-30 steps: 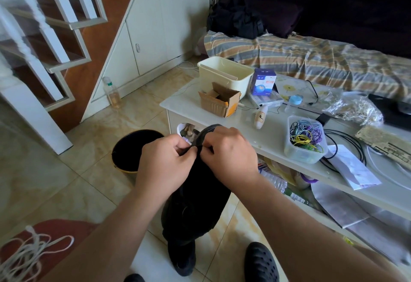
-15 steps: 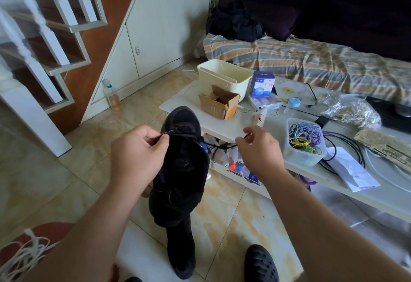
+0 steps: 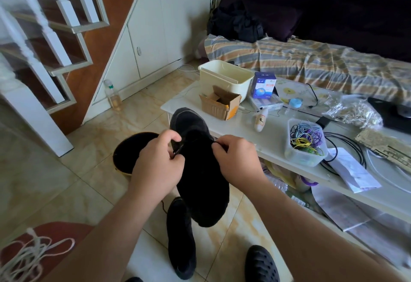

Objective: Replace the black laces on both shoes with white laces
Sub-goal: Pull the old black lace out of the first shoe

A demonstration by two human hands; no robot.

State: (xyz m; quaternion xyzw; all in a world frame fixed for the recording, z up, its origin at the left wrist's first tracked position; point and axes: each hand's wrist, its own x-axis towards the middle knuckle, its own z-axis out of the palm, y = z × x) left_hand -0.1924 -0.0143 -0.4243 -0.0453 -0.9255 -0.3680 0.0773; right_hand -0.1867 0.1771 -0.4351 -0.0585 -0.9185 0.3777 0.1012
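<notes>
Looking from the left side to the right side:
White laces [image 3: 24,252]: a loose pile of white cord lies on a red mat at the bottom left corner.
Stairs [image 3: 51,32]: white posts and brown wood stand at the far left.
Bottle [image 3: 115,97]: a clear bottle with yellow liquid stands on the floor by the white cupboard doors.
Bin [image 3: 131,150]: a round dark bin sits on the floor behind the left hand.
Left hand [image 3: 159,164]: its fingers are curled and pinch the black lace [image 3: 178,150] at the left edge of the held shoe.
Held shoe [image 3: 200,170]: a black shoe is up in the air between the two hands, toe pointing away toward the table.
Second shoe [image 3: 181,239]: another black shoe lies on the floor tiles, right under the held one.
Right hand [image 3: 238,161]: its fingers are curled and pinch at the right edge of the held shoe. The lace there is too dark to make out.
Table [image 3: 235,130]: a white low table stands just past the shoe.
Cardboard box [image 3: 220,103]: a small open box sits on the table, in front of a cream tub [image 3: 224,77].
Clear tub [image 3: 305,142]: it holds bright tangled bands, farther right on the table.
Sofa [image 3: 322,63]: it has a striped cover and sits behind the table.
</notes>
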